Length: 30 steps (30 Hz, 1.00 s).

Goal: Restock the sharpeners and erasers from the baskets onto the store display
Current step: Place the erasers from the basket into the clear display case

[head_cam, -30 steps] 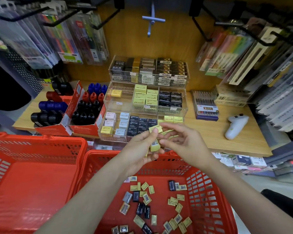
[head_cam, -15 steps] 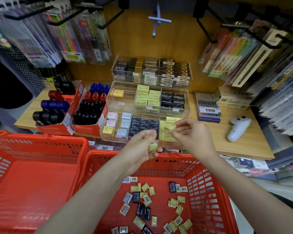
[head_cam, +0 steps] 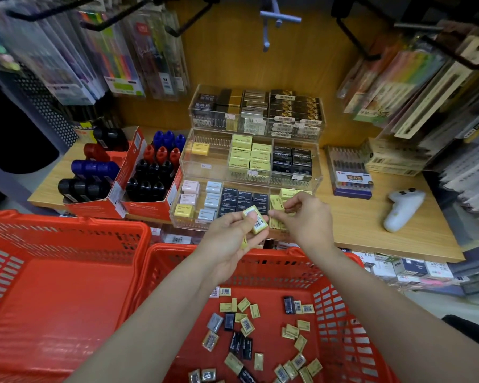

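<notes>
Since a moment ago the right hand (head_cam: 306, 217) has returned from the tray, fingers pinching toward the yellow eraser (head_cam: 256, 223) gripped by the left hand (head_cam: 233, 239) at frame centre, ready for another placement.

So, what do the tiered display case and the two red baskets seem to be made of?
Tiered display case: clear acrylic or similar hard plastic, glossy; the erasers show through its walls and the edges glint. Red baskets: moulded plastic, slightly shiny, with slotted walls. Probably, judging by looks alone.
</notes>
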Motion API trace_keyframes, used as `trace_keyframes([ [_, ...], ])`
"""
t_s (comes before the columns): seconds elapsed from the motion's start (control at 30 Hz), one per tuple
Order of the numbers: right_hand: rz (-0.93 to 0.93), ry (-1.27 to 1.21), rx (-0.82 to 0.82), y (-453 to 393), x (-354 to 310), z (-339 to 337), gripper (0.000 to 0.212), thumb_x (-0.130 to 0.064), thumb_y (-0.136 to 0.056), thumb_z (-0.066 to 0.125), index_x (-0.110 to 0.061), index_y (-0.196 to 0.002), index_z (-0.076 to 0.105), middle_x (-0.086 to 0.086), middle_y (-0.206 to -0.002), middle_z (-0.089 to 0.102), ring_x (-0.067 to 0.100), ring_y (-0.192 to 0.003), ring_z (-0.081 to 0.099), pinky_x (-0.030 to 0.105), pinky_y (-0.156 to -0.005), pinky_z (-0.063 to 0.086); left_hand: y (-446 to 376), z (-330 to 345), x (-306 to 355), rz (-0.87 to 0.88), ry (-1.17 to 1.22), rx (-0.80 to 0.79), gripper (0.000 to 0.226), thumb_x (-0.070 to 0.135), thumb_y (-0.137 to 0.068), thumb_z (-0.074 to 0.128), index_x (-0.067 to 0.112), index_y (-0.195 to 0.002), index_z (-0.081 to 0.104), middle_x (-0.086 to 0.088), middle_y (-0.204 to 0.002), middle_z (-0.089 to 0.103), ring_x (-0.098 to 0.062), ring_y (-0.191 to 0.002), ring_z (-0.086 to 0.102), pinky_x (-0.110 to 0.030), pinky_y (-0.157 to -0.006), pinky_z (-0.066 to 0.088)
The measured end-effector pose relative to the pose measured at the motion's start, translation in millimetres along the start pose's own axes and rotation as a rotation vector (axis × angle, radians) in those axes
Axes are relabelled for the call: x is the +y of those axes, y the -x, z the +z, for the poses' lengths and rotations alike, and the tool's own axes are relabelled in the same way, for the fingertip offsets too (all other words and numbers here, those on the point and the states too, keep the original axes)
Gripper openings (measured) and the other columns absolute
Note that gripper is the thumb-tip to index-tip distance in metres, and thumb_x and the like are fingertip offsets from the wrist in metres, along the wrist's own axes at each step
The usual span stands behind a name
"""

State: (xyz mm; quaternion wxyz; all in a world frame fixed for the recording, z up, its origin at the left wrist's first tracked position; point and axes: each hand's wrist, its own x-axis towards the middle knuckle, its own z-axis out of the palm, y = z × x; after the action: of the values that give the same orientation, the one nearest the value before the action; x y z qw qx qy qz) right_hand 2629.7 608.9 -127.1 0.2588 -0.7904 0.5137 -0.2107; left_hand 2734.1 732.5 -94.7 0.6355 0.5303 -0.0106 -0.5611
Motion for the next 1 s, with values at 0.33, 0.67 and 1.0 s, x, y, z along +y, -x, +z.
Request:
trace_keyframes([
  [0.33, -0.041, -0.226, -0.050, 15, -8, -29, 0.018, -0.041, -0.085, 0.070, -0.023, -0.088, 0.073, -0.018, -0.081, 0.067, 0.002, -0.063, 0.061, 0.018, -0.059, 0.051, -1, 2, 5, -0.067, 0.159, 0.089, 0.011, 0.011, -0.088, 0.067, 0.004, -0.095, 0.064, -0.010, -0.098, 0.063, -0.015, -0.086, 0.057, -0.022, -0.071, 0.054],
  [0.67, 0.337, -1.000, -0.456, 43, -18, -48, 0.027, -0.024, -0.076, 0.074, -0.008, -0.097, 0.070, 0.016, -0.090, 0.071, 0.023, -0.082, 0.071, 0.027, -0.081, 0.057, 10, 7, 1, 0.000, -0.045, -0.148, 0.024, 0.010, -0.091, 0.062, 0.019, -0.114, 0.065, 0.002, -0.074, 0.057, -0.006, -0.062, 0.046, -0.014, -0.052, 0.042],
  [1.0, -0.039, -0.438, -0.178, 40, -25, -61, 0.033, -0.015, -0.073, 0.083, -0.030, -0.099, 0.068, -0.013, -0.085, 0.065, 0.001, -0.077, 0.065, 0.014, -0.071, 0.053, 16, 11, 9, -0.014, 0.037, -0.214, 0.031, 0.008, -0.094, 0.058, 0.010, -0.125, 0.063, -0.004, -0.094, 0.060, -0.008, -0.066, 0.047, -0.017, -0.050, 0.040],
])
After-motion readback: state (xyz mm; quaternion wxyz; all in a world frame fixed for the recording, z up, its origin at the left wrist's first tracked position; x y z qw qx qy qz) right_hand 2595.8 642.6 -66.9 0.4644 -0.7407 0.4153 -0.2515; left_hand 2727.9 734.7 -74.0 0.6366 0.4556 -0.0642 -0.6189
